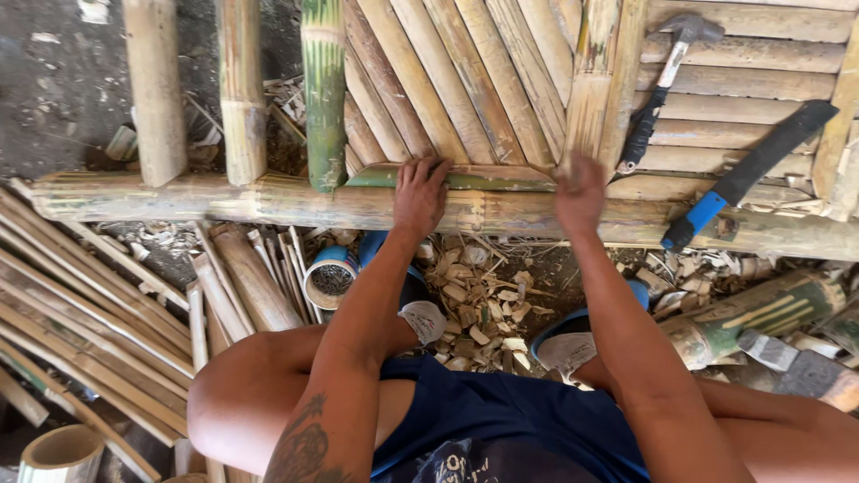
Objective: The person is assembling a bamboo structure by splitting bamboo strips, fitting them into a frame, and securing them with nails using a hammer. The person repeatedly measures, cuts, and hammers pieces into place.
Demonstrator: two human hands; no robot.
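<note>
I squat in front of a bamboo frame. My left hand (420, 192) and my right hand (580, 192) both press on a split green bamboo strip (497, 177) that lies along the top of a thick horizontal bamboo pole (268, 199). My left hand's fingers curl over the strip's left part. The right hand rests flat near its right end. Behind the strip, a panel of diagonal bamboo slats (447, 80) fills the frame.
A hammer (658, 94) and a blue-handled blade (747, 174) lie on horizontal slats at right. Upright poles, one green (324, 89), stand at left. Loose bamboo strips (80, 322), a tin can (329, 277) and wood chips (479, 309) cover the ground.
</note>
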